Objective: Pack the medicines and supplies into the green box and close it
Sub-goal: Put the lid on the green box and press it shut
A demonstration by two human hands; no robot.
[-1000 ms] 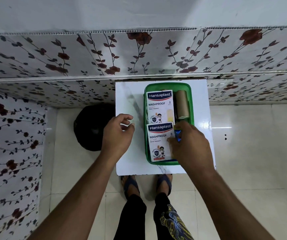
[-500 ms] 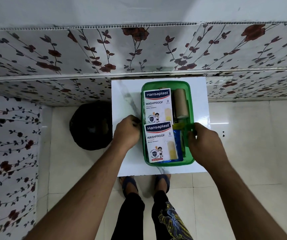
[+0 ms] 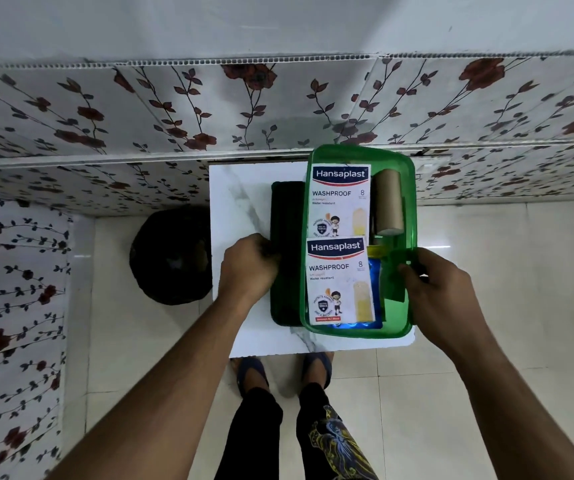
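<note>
Both bare forearms reached forward from the lower corners, wrists roughly level. The left hand [image 3: 249, 268] was curled into a loose fist, knuckles up, fingertips tucked out of sight. The right hand [image 3: 441, 292] was angled inward, its thumb and fingers pinched together on something green.

The green box [image 3: 360, 329] filled the right half of the white marble-patterned table [image 3: 240, 202], with a dark lid-like piece [image 3: 287, 216] just beside its left wall. Only the table's far-left strip lay bare. Both hands blocked the box's sides: the left hand [image 3: 249, 268] against the dark piece, the right hand [image 3: 441, 289] on the right rim. The floral wall panel [image 3: 174, 109] closed off the far edge.
</note>
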